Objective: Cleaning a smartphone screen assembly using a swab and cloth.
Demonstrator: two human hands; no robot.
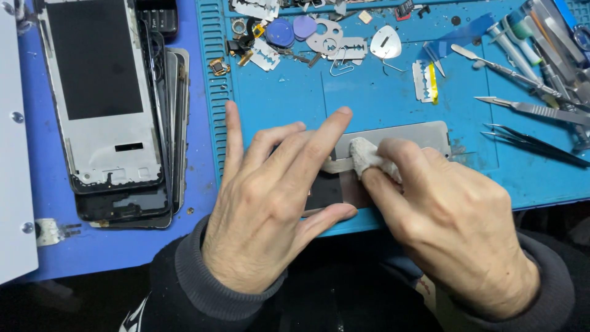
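We had the phone panel [393,136] lying flat on the blue mat [369,92], near its front edge, mostly hidden under our hands. Only its pale grey top strip and a dark bit between the thumbs showed. Our right hand [452,224] had its grip pinched on a small white wad [367,157], pressed right onto the panel. Our left hand [270,197] wasn't gripping anything, fingers just spread flat, pinning the panel down beside the wad.

Further back on the mat sat loose razor blades [425,81], a couple of round blue picks [280,32] and small metal bits. Tweezers [534,142] and a scalpel [528,108] lay off to the right. On the left, off the mat, a stack of phone frames [110,110] rested on the blue surface [123,246].
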